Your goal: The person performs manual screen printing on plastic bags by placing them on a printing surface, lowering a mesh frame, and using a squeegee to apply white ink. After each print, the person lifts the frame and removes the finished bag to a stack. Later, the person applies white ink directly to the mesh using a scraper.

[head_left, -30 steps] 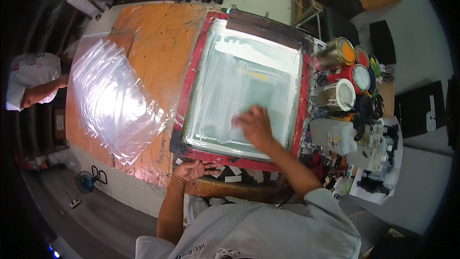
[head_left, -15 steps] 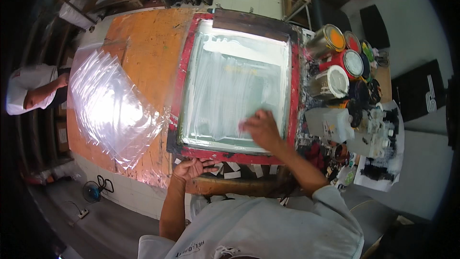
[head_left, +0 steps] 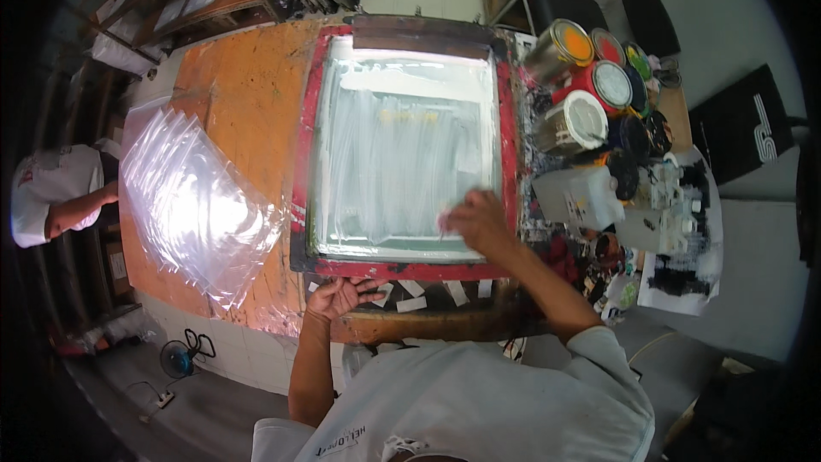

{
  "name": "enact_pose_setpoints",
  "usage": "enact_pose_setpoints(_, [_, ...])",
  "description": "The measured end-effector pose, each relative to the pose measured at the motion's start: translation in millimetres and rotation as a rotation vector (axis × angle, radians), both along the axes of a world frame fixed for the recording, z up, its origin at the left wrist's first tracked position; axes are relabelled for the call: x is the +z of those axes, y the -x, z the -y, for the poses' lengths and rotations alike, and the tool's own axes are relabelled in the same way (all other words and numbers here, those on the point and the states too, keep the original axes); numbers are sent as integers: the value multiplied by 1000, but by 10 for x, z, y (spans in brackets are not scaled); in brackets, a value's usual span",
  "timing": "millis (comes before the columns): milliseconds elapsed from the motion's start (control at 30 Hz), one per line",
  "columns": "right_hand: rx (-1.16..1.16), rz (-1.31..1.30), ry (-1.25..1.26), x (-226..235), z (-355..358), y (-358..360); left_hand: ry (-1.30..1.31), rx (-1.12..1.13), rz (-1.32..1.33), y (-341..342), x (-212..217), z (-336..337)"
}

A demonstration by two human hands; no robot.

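Two hands were at a red-framed screen lying flat on the orange tabletop; the right hand pressed on the white-smeared mesh near its lower right corner, fingers curled, though whether they gripped anything I could not tell; the left hand lay open and empty on the tabletop's near edge, just below the frame; clear plastic sheets were fanned out to the left; open paint cans stood crowded to the right.
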State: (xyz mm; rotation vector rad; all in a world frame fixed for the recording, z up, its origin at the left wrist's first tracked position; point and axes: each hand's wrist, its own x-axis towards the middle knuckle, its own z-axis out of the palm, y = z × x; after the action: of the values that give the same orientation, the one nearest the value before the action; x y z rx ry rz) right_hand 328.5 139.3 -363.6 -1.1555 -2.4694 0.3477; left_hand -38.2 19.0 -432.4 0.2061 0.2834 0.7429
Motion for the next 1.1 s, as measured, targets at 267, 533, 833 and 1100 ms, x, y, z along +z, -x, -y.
enact_pose_setpoints(267, [129,38,8,-64,-148,6,-4,26,29,30,-62,66])
enact_pose_setpoints(533, [-12,-223,79,-222,-275,242,11,10,-4,-4,-23,28])
enact_pose_setpoints(833, [-55,72,-65,93,39,-176,52,25,-13,28,-74,92])
enact_pose_setpoints(1100, [-322,-37,-123,-236,-1190,14,49,4,-44,29,-2,10])
